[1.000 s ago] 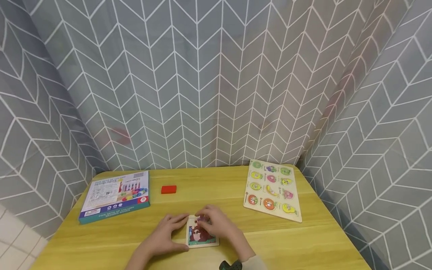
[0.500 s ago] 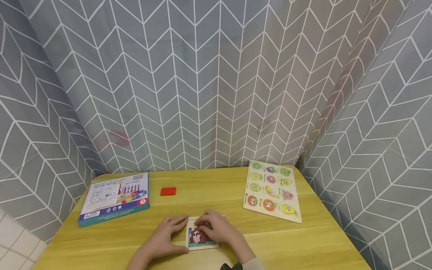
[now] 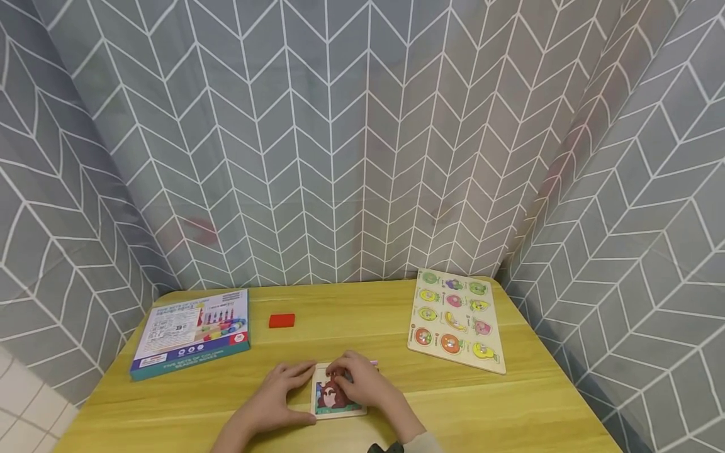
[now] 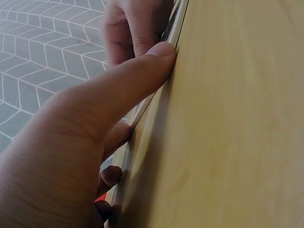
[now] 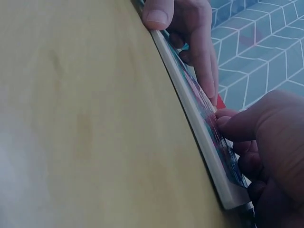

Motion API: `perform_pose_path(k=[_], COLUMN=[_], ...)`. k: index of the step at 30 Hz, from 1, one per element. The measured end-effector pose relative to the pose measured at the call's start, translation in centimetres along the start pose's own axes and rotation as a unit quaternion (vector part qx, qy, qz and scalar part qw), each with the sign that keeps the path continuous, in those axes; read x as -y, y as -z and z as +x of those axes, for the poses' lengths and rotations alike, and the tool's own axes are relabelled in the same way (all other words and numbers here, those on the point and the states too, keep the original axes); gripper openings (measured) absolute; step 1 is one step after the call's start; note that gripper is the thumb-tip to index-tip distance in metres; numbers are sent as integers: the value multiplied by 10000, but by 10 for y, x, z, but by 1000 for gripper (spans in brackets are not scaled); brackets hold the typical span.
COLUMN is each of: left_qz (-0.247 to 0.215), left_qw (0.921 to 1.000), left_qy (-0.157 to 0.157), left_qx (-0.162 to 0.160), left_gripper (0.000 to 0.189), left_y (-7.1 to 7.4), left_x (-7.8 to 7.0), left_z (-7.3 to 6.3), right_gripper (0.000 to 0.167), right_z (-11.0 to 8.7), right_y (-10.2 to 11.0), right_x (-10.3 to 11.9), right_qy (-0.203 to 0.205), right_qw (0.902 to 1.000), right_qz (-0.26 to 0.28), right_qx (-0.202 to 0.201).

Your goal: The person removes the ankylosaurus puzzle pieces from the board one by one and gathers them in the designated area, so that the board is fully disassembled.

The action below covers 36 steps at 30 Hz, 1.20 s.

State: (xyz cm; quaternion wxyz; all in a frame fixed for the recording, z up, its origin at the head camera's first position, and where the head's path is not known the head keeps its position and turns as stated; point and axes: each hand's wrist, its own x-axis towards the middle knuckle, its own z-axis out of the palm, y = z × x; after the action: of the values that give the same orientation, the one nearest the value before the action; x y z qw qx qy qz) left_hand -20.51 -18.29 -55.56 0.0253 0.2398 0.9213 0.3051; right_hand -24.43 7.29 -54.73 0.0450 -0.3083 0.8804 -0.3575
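A small square jigsaw puzzle [image 3: 338, 414] in a pale wooden frame lies on the table at the front, its picture dark reddish-brown, green and blue. My left hand [image 3: 274, 399] holds its left side, thumb at the near corner and index finger at the far one. In the left wrist view that thumb [image 4: 161, 50] lies along the frame's edge. Over the picture's upper right, my right hand [image 3: 362, 380] has thumb and index finger close together on a brown puzzle piece [image 3: 335, 377], mostly hidden. A pinkish-purple bit [image 3: 374, 363] shows behind the right hand.
A red block [image 3: 281, 321] lies behind the puzzle. At the left sits a flat toy box [image 3: 192, 333] with a paper on it. A wooden fruit puzzle board [image 3: 457, 321] is at the right. A patterned curtain [image 3: 351, 145] hangs behind the table [image 3: 544, 402].
Over the last second my right hand has shifted slightly, uncovering the pinkish-purple bit behind it. The fingers stay on the picture's upper part. My left hand keeps its place at the frame.
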Motion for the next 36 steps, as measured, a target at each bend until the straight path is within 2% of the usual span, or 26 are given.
perform_pose_path(k=[20,28,36], left_qz=[-35,-26,-12], left_qw=[9999,10000,9999], left_qy=[97,39,77], left_qx=[74,55,64], left_gripper=[99,99,99], left_y=[-2,-1,-1], left_x=[1,1,1], left_z=[1,0,1], right_gripper=[15,21,21], right_z=[-1,-3,-4], right_y=[-2,-3,1], right_x=[-1,0,-1], right_qy=[-2,-96,15], right_qw=[9999,9998,9999], right_qz=[-25,15,34], right_qx=[-105,-170,-164])
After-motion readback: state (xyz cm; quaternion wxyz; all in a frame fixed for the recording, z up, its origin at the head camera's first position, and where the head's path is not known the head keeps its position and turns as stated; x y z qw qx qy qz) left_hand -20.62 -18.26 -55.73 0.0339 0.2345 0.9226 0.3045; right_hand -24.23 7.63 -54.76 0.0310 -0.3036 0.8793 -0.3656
